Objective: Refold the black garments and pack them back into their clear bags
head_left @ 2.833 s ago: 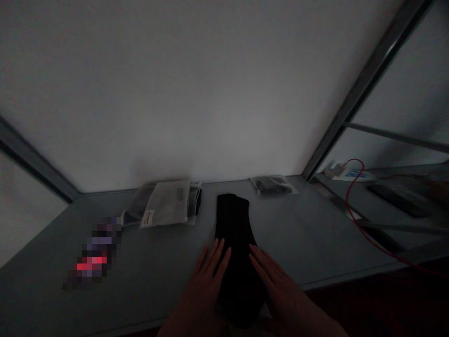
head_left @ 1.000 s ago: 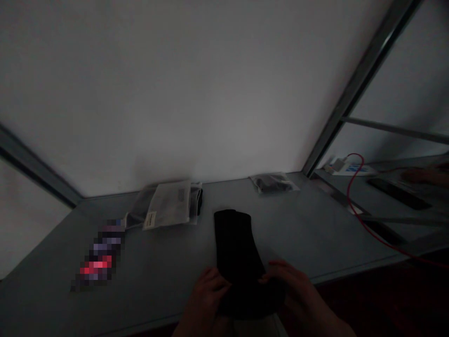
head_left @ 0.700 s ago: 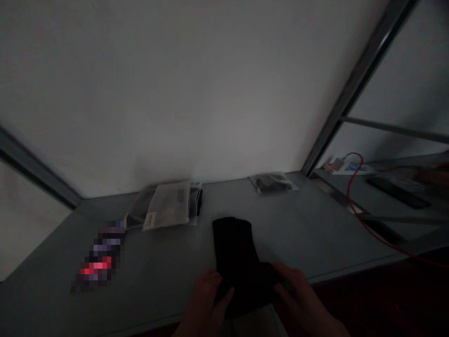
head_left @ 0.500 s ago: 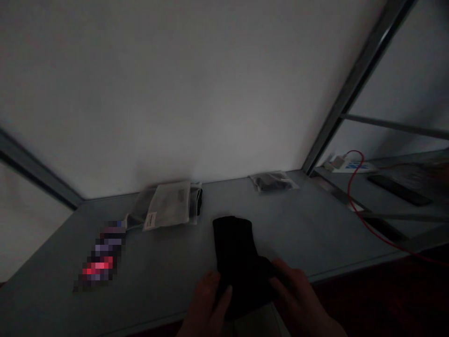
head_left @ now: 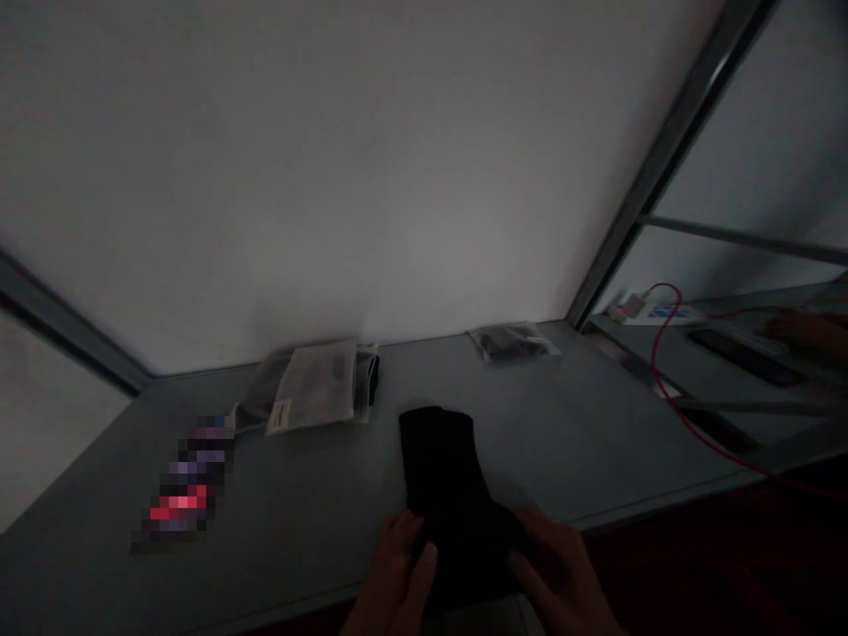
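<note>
Black cloth, matte, elongated: is lying on the smooth grey worktop, reaching its front edge; left hand and right hand are gripping its near sides. Translucent plastic bag, flat: is resting behind, leftward.

Behind the cloth on the table lie bags left, a pouch right.

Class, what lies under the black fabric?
The black fabric has the grey table under its far end; a pale surface shows past its near edge. Anything else beneath is hidden.
</note>
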Motion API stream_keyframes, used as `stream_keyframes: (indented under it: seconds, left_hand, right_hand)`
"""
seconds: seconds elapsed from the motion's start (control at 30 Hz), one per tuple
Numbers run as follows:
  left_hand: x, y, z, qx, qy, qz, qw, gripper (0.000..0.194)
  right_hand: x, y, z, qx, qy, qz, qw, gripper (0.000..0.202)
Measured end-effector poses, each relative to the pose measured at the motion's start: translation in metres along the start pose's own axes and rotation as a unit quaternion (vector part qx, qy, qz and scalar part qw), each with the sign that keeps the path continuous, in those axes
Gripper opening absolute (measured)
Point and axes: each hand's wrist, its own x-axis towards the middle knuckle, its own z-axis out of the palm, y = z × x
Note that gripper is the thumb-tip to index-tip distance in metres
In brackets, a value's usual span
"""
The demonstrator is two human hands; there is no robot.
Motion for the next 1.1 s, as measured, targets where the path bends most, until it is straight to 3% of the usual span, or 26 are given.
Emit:
stream_keyframes:
  seconds: [0.13, 0.27, 0.33, 0.43, 0.53, 0.7, 0.8, 0.9, 0.97, 1.1]
  left_hand:
    - [-0.008, 0.007, -0.006, -0.001, -0.002, -0.027, 1.000, 0.046]
    - [-0.004, 0.014, -0.009, -0.002, 0.005, -0.034, 0.999, 0.044]
    - [0.002, 0.015, -0.009, -0.008, 0.011, -0.035, 0.999, 0.042]
    - [0.012, 0.019, -0.006, -0.015, 0.021, -0.041, 0.999, 0.039]
    - [0.017, 0.024, -0.003, -0.026, 0.055, -0.060, 0.996, 0.048]
    - [0.015, 0.025, -0.001, 0.016, 0.139, -0.091, 0.986, 0.042]
    - [0.013, 0.020, 0.001, 0.073, 0.191, -0.092, 0.975, 0.040]
    - [0.012, 0.013, -0.002, 0.101, 0.224, -0.078, 0.966, 0.031]
    - [0.012, 0.010, -0.007, 0.110, 0.225, -0.043, 0.967, 0.025]
    - [0.016, 0.007, -0.022, 0.145, 0.167, 0.121, 0.968, 0.035]
  right_hand:
    - [0.004, -0.006, 0.013, -0.004, 0.046, 0.051, 0.998, 0.034]
    - [0.010, -0.007, 0.024, -0.084, 0.118, -0.024, 0.989, 0.023]
    - [0.013, -0.006, 0.027, -0.112, 0.125, -0.033, 0.985, 0.026]
    - [0.017, -0.004, 0.028, -0.147, 0.102, 0.016, 0.984, 0.033]
    - [0.023, -0.003, 0.026, -0.189, 0.049, 0.061, 0.979, 0.036]
    - [0.034, -0.003, 0.025, -0.257, 0.002, 0.101, 0.961, 0.025]
    - [0.036, -0.004, 0.026, -0.252, 0.010, 0.097, 0.963, 0.017]
    - [0.034, -0.003, 0.028, -0.244, 0.055, 0.046, 0.967, 0.012]
    - [0.031, -0.003, 0.028, -0.236, 0.073, -0.022, 0.969, 0.019]
    - [0.027, 0.001, 0.025, -0.227, 0.058, -0.185, 0.954, 0.034]
